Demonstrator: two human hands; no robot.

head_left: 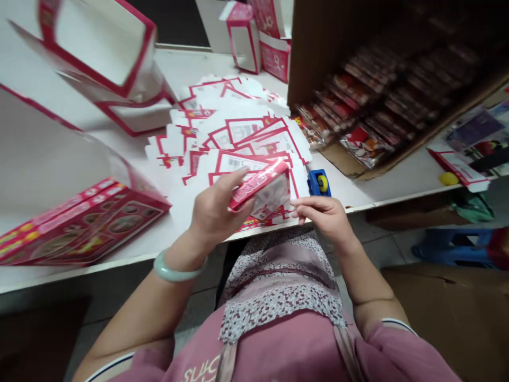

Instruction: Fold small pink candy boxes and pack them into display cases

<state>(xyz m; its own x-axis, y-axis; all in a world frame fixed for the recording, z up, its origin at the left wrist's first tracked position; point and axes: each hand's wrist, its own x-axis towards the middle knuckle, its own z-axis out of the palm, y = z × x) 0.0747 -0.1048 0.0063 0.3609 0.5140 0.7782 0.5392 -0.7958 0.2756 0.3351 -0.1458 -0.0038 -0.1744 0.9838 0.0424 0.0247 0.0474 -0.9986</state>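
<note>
My left hand is closed around a small pink box with a clear window, held tilted over the front of the table. Beside the box's right end is my right hand, its thumb and forefinger pinched together; what is between them, if anything, is too small to name. Under and behind the box spreads a loose heap of flat pink-and-white cartons. A blue tape dispenser with a yellow core sits just behind my right hand.
A large brown carton on the right holds rows of wrapped packets. Bigger pink boxes stand at the left, and smaller pink boxes at the back. A blue stool is on the floor at right.
</note>
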